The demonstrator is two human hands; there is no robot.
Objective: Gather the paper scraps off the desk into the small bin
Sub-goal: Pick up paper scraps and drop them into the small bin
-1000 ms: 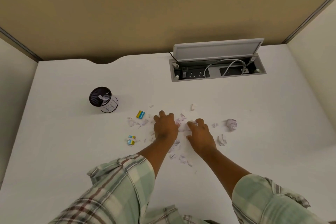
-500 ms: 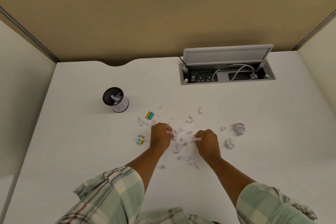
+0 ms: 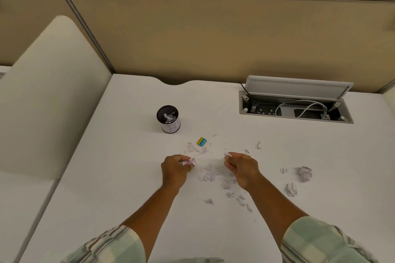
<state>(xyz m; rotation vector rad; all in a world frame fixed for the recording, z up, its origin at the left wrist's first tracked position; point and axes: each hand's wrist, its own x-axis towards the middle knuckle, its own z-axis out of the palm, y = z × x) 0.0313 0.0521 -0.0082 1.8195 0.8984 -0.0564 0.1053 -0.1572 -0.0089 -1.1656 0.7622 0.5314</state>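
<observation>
A small black mesh bin (image 3: 168, 119) with a white label stands on the white desk (image 3: 128, 177), with some scraps inside. My left hand (image 3: 174, 170) is closed on a wad of paper scraps (image 3: 189, 162), below and slightly right of the bin. My right hand (image 3: 242, 170) pinches a small scrap (image 3: 227, 154) at its fingertips. Loose torn scraps (image 3: 210, 174) lie between the hands. More lie under my right wrist (image 3: 232, 193). A crumpled ball (image 3: 304, 174) and a smaller crumple (image 3: 291, 189) sit to the right.
A yellow and blue wrapper (image 3: 201, 141) lies right of the bin. An open cable hatch (image 3: 296, 104) with sockets and a white cable sits at the desk's back right. Tan partition walls close the back, and a cream divider (image 3: 49, 100) stands on the left.
Both hands have closed on scraps and moved apart, the left one leftward with a wad. The view has tilted up, so more of the partition shows.
</observation>
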